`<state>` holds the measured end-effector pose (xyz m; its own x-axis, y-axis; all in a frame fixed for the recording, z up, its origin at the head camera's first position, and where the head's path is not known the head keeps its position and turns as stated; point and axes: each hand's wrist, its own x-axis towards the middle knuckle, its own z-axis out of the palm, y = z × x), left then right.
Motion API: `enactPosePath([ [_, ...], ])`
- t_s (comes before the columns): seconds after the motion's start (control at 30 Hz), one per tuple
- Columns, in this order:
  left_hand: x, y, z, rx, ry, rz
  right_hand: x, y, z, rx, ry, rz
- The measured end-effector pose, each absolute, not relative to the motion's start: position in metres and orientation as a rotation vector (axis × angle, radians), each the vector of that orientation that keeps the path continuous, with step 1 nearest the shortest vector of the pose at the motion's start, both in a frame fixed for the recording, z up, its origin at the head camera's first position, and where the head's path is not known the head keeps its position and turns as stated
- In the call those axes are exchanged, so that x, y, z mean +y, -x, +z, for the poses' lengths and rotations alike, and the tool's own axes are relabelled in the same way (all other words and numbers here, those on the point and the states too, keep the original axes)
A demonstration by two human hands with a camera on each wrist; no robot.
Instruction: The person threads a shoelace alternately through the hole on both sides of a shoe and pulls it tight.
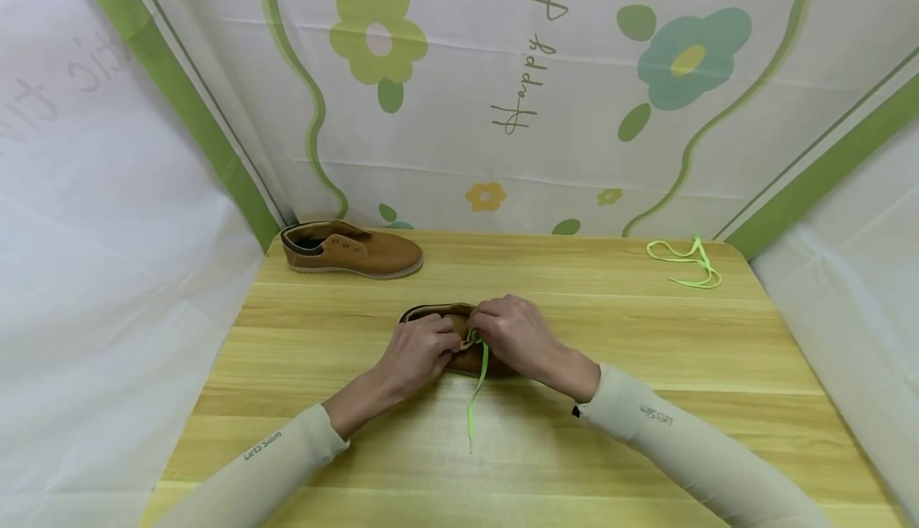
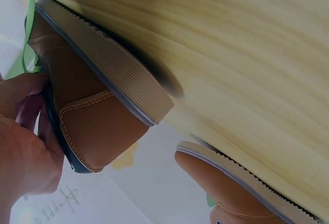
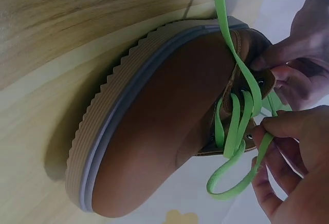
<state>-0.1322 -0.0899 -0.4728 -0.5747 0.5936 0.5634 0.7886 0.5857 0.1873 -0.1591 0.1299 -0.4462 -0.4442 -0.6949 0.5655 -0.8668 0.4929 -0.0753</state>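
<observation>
2 pale sleeves (image 1: 254, 468) nearest my head camera, left hand (image 1: 420, 351) pinching an eyelet flap (image 3: 268, 76) of the brown shoe (image 3: 154, 126) at mid table (image 1: 610, 464), right hand (image 1: 515, 338) pinching its green lace (image 1: 479, 384), I note 1 unlaced shoe (image 1: 384, 255) back left, 1 loose lace (image 1: 704, 263) back right.

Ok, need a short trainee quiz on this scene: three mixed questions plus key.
1. True or false: the rear shoe is laced up.
2. Near which rear corner of the table, left or right, does the loose green lace lie?
3. What does the right hand pinch? A: a sleeve; B: the front shoe by its sole; C: the threaded lace.

Key: 1 false; 2 right; 3 C.
</observation>
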Motion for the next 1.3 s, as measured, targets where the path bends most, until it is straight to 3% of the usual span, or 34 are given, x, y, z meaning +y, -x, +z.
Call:
enactPosePath([
  [0.73, -0.091, 0.132, -0.470, -2.474, 1.067, -0.733, 0.130, 0.153, -0.455, -2.336, -1.340, 0.465],
  [1.3, -0.093, 0.142, -0.452, -2.821, 0.858, -1.006, 0.131, 0.148, -0.472, -2.350, -1.234, 0.600],
])
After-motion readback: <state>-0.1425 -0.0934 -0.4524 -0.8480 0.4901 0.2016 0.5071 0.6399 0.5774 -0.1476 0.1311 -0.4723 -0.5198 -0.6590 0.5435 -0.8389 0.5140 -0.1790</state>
